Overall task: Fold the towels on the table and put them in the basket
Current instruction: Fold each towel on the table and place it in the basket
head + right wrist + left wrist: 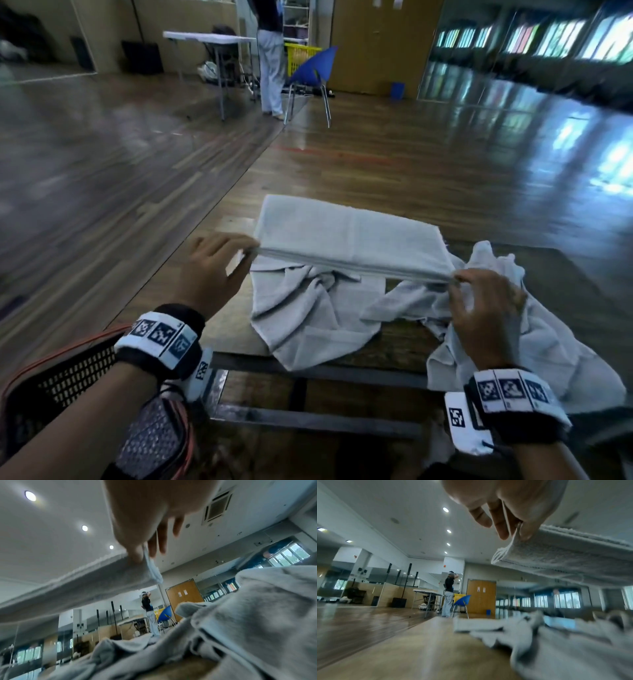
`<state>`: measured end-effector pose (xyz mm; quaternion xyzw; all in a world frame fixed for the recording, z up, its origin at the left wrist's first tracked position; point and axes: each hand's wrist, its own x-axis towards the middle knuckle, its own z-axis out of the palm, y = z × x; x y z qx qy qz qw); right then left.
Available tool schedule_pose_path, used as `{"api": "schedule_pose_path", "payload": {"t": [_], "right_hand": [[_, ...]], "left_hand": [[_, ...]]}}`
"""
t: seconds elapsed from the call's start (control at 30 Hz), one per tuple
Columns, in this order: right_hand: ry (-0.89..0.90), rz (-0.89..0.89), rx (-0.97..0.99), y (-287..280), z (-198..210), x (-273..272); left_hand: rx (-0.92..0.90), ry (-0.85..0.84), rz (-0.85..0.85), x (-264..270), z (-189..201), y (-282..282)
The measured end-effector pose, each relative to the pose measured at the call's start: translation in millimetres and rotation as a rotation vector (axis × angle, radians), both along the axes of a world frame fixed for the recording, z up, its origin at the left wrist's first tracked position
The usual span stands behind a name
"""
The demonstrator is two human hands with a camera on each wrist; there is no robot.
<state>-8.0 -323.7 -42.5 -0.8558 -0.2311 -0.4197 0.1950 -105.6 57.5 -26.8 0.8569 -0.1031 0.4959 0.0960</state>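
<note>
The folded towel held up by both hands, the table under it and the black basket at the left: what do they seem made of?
Folded towel: looks like grey terry cloth, matte, with a looped pile at its edge in the left wrist view.
Table: wood-look top with visible grain and a slight sheen, on what seems a dark metal frame.
Basket: probably rigid plastic, black perforated wall with an orange rim.

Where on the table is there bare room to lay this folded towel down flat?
Bare table shows left of the crumpled towels, under the left hand, and in a narrower dark strip at the far right edge. The middle and near right are crowded. The folded towel hangs between both hands; the right hand pinches its other corner.
</note>
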Motion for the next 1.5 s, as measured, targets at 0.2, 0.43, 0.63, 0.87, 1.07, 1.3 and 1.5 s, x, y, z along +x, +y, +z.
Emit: {"api": "schedule_pose_path", "payload": {"t": [0.2,0.43,0.63,0.87,1.07,1.3,1.5], "right_hand": [[0.655,0.173,-0.488,-4,-47,-4],[0.764,0.145,-0.611,-4,-61,3],[0.816,0.147,-0.619,-1,-58,7],[0.711,0.160,-0.503,-1,-51,1],[0.570,0.204,-0.492,30,-46,-14],[0.598,0.153,-0.287,122,-47,-1],[0.709,0.067,-0.433,156,-81,5]], "left_hand": [[0.325,0.840,-0.059,-16,-58,11],[0.260,1.010,-0.070,-21,-71,16],[0.179,1.002,-0.089,-20,-74,18],[0.184,0.915,-0.076,-23,-67,27],[0.171,0.827,-0.043,-20,-67,1],[0.009,0.879,0.088,34,-75,-73],[0.042,1.048,0.196,59,-111,-76]]}}
